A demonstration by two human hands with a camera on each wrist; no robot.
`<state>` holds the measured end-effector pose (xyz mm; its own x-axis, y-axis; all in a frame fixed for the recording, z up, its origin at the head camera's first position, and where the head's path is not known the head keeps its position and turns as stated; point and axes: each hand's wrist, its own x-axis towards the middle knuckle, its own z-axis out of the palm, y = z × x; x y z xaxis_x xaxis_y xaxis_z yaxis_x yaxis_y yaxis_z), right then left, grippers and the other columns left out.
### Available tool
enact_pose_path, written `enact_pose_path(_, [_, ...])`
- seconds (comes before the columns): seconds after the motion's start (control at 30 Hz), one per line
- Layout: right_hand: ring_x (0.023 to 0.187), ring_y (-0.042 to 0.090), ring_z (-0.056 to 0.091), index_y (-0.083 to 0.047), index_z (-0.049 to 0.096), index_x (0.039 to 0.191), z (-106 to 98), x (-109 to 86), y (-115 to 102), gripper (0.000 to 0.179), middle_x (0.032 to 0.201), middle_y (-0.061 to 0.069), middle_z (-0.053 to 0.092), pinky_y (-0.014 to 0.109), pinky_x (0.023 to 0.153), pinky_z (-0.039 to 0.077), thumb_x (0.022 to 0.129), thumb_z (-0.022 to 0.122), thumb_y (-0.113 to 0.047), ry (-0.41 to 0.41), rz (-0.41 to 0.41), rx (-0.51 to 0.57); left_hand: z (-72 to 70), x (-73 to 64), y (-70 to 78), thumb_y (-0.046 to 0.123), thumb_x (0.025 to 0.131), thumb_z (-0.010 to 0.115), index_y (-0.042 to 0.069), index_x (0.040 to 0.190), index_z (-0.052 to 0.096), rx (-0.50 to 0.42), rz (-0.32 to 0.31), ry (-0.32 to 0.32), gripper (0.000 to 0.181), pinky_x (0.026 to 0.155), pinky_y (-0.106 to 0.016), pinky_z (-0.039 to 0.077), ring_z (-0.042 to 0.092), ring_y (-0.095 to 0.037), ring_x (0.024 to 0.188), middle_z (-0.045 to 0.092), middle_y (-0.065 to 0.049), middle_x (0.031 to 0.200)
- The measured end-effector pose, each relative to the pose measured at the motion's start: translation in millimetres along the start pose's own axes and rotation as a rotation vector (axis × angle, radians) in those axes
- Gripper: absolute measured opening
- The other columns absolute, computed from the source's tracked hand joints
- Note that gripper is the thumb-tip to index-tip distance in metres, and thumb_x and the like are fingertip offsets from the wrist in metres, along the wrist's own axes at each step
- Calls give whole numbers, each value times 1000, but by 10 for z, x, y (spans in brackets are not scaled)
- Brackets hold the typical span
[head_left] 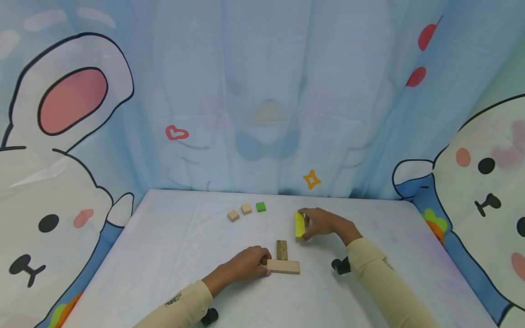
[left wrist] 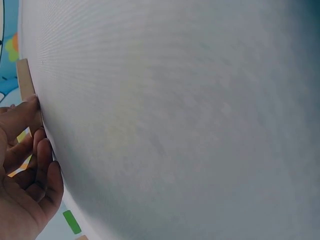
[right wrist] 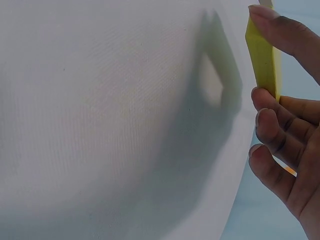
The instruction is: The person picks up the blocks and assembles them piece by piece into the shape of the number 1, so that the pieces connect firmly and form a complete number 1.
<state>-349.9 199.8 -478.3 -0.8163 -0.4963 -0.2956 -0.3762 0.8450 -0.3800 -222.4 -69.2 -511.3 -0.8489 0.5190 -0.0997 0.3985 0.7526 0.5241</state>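
Head view, and here's the right hand (head_left: pixel 324 222) pinching the yellow block (head_left: pixel 300 226) between thumb and fingers, while the left hand (head_left: pixel 248 263), fingers bent, pinches the pale plank (head_left: pixel 286 267) extending to its right, the brown block (head_left: pixel 281 250) just beyond that.

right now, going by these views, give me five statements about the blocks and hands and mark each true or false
1. The left hand holds the pale wooden block by one end. True.
2. The right hand grips a red block. False: it grips the yellow block.
3. In the head view, the green block is the rightmost of the three small blocks. True.
4. The dark brown block is nearer the head camera than the pale wooden block. False: it is just beyond it.
5. All three small blocks are green. False: one is green, the other two are plain wood.
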Motion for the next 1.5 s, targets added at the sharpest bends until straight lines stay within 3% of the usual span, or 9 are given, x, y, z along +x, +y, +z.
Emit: enact_pose_path(1.5, [87, 15, 52, -3, 42, 149, 109, 264, -312, 102, 98, -2, 62, 33, 76, 45, 72, 86, -53, -14, -26, -40, 2, 16, -34, 22, 89, 78, 9, 115, 68, 2, -1, -16, 31, 71, -19, 45, 49, -1, 74, 58, 9, 87])
